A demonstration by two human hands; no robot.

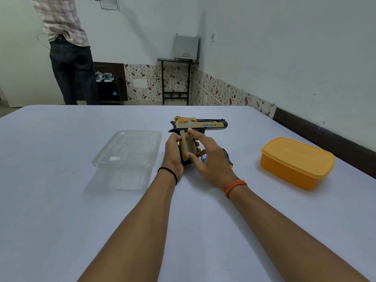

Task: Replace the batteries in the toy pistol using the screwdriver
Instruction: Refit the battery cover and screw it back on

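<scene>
So one yellow-and-black plastic toy pistol [198,127] here, sitting upright near the middle of the pale lavender-covered counter [61,220], barrel pointing to the right, handle down. Left hand [173,153] has its grip wrapped around the back of the pistol's handle, thumb and fingers clamped on it. Right hand [211,159] is spread out, not clamped on anything, index fingertip touching the pistol just above the handle, thumb resting low against the front of the handle. Tucked under that right palm there's a black-and-yellow handle of something [228,158], most likely the screwdriver, but it's mostly hidden, plus a small blue-and-white item [203,158] I can't make out. Two containers total: one clear plastic rectangular box with its lid on [127,153] just left of the hands, and one orange plastic lidded box [297,162] well off to the right. One black band [168,173] on the left wrist, one orange thread band [236,187] on the right. One person in a checked shirt [67,47] stands back by the wall.
</scene>
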